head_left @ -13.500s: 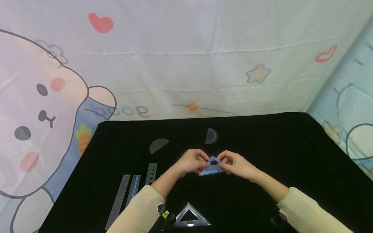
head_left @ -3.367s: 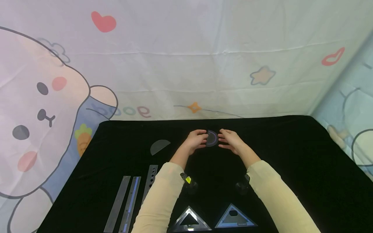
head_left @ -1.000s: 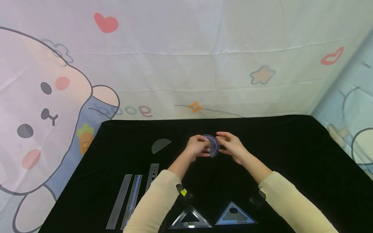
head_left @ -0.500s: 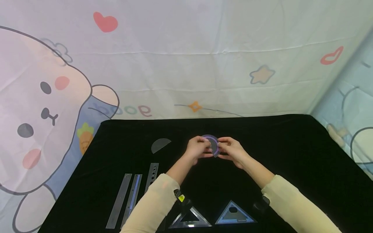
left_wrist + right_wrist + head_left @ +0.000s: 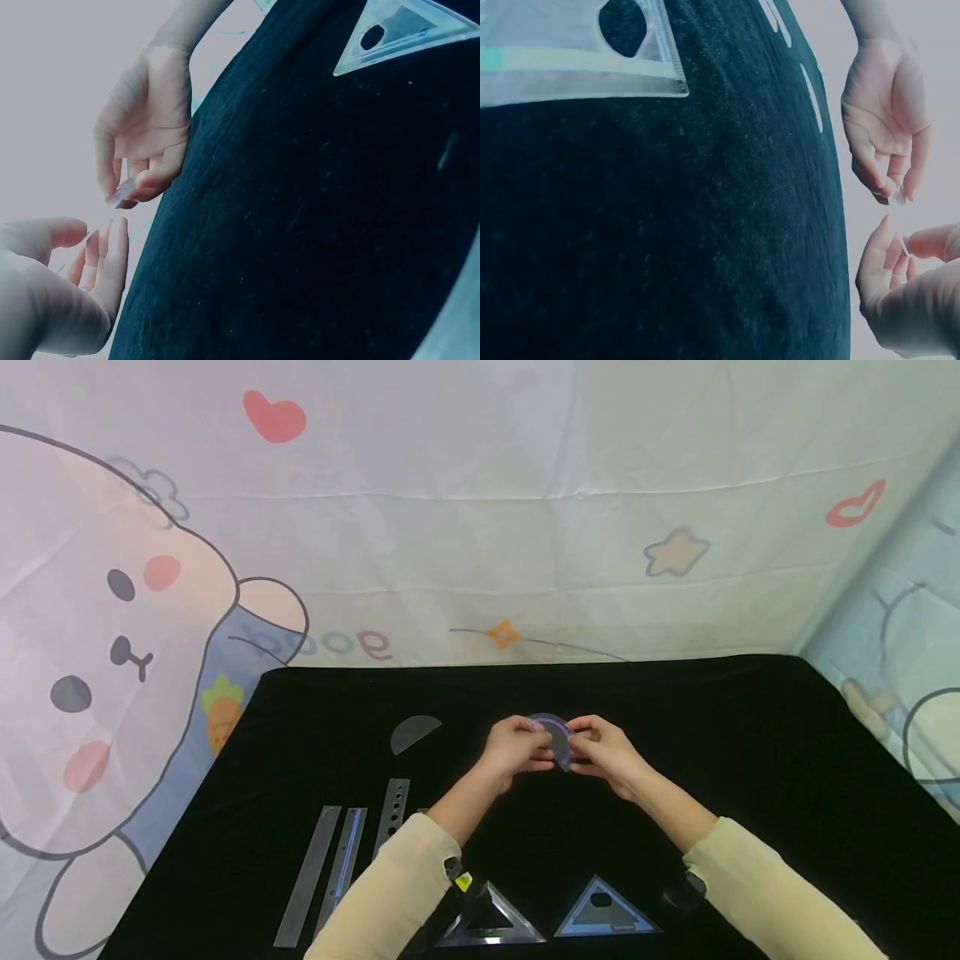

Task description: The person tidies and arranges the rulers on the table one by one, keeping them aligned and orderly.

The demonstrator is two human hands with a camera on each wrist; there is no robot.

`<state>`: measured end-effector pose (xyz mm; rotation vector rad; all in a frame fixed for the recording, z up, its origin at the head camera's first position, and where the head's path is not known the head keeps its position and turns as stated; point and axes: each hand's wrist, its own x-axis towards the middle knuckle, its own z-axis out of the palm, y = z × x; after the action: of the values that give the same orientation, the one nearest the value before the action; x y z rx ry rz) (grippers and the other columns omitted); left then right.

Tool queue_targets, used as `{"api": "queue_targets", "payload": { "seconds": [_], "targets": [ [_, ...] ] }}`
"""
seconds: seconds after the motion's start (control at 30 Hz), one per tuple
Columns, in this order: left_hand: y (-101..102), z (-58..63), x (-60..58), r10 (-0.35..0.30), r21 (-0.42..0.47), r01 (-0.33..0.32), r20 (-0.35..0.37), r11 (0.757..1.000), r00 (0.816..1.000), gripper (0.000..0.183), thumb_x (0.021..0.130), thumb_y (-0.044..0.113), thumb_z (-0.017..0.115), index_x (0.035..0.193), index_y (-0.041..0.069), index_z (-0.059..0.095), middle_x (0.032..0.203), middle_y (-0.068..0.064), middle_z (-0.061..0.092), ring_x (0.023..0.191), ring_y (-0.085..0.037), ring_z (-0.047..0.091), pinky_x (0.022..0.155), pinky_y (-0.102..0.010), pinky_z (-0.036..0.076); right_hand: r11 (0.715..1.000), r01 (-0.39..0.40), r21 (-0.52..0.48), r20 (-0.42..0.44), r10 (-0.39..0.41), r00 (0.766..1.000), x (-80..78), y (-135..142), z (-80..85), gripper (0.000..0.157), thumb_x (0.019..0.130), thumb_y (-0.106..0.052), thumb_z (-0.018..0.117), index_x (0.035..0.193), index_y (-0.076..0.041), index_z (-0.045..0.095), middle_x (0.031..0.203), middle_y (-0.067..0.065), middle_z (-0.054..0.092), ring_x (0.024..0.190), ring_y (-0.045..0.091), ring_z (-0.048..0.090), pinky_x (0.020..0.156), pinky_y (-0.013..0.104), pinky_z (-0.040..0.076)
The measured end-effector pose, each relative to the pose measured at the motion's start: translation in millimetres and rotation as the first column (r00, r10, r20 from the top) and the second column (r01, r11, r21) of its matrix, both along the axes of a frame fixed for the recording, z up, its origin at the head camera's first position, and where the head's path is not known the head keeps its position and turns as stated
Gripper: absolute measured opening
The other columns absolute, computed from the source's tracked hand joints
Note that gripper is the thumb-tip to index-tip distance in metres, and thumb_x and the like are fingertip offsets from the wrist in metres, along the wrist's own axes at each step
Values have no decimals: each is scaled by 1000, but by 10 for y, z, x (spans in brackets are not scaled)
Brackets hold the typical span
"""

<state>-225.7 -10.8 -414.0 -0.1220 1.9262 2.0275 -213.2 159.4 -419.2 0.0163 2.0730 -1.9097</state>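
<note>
Both hands hold a clear half-round protractor (image 5: 559,739) with a purple arc, above the middle of the black-covered table. My left hand (image 5: 513,747) pinches its left side between thumb and fingers. On the curved right edge, my right hand (image 5: 611,756) grips it the same way, so fingers cover both ends. Seen from the left wrist, only a shiny sliver of the protractor (image 5: 124,193) shows at the right fingertips. A blue-edged set square (image 5: 618,920) lies in front of the right hand, and a clear set square (image 5: 504,937) lies partly behind the left wrist's camera.
A plain grey half-round protractor (image 5: 415,733) lies to the left of the hands. Several rulers, among them a grey ruler (image 5: 307,877), a blue-lined ruler (image 5: 343,860) and a holed ruler (image 5: 392,810), lie at front left, partly under the left sleeve. A printed cloth (image 5: 600,527) hangs behind the table.
Earlier, both hands held the blue-edged set square, now lying at the front. The purple-arc protractor was then picked up and turned. In the last half second, hands and protractor shifted slightly right.
</note>
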Motion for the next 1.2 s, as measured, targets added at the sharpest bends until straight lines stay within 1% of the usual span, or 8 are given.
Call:
{"api": "queue_targets", "payload": {
  "seconds": [0.13,0.27,0.4,0.57,0.73,0.93,1.03,1.2],
  "targets": [
    [-23,0,22,-42,-37,41,-28,998,999,28,82,7,65,107,1,54,92,-13,63,68,-17,65,67,-31,58,999,-12,38,-35,13,999,21,43,-5,31,93,-13,50,122,-2,44,103,12,53,81,13,58,71,26,55],
    [-67,1,39,-81,-78,78,-46,994,996,28,83,12,65,108,4,56,94,-11,64,74,-19,66,67,-30,58,997,-29,77,-64,34,997,44,89,0,30,93,-12,50,120,-2,47,99,10,53,80,14,55,68,25,54],
    [-123,18,45,-105,-122,97,-62,988,993,24,85,16,64,107,6,60,93,-9,65,77,-19,65,68,-29,58,990,-52,129,-86,64,994,64,133,-9,29,93,-13,50,120,-2,49,94,6,52,82,17,55,70,28,53],
    [-175,31,37,-159,-178,145,-68,973,985,25,85,17,64,107,5,63,90,-9,65,75,-18,64,67,-28,57,975,-101,199,-109,124,986,98,194,-21,29,92,-14,49,119,-3,51,98,12,53,88,23,54,74,32,53],
    [-192,34,39,-257,-245,230,-85,942,963,21,85,15,65,103,6,65,87,-8,66,73,-18,64,66,-28,58,954,-136,267,-131,176,976,138,237,-4,27,92,-16,49,117,-7,55,103,15,52,88,24,53,73,31,52],
    [-186,29,74,-367,-327,317,-103,890,924,15,85,15,65,99,8,64,86,-6,67,71,-18,64,62,-27,57,925,-159,345,-177,231,957,183,255,11,23,93,-15,49,113,-12,59,103,13,52,81,24,51,66,30,49],
    [-174,33,93,-397,-347,340,-107,874,912,15,84,15,65,98,9,64,85,-6,66,69,-18,63,60,-26,57,918,-168,360,-189,248,950,201,259,12,22,92,-14,49,112,-14,59,102,12,52,79,24,51,64,31,49],
    [-156,51,132,-420,-360,358,-108,861,901,15,84,14,65,98,9,63,84,-6,65,68,-19,62,59,-26,56,911,-174,375,-186,258,948,227,281,15,23,91,-13,51,113,-13,59,100,12,52,77,23,52,64,32,49]
  ]
}}
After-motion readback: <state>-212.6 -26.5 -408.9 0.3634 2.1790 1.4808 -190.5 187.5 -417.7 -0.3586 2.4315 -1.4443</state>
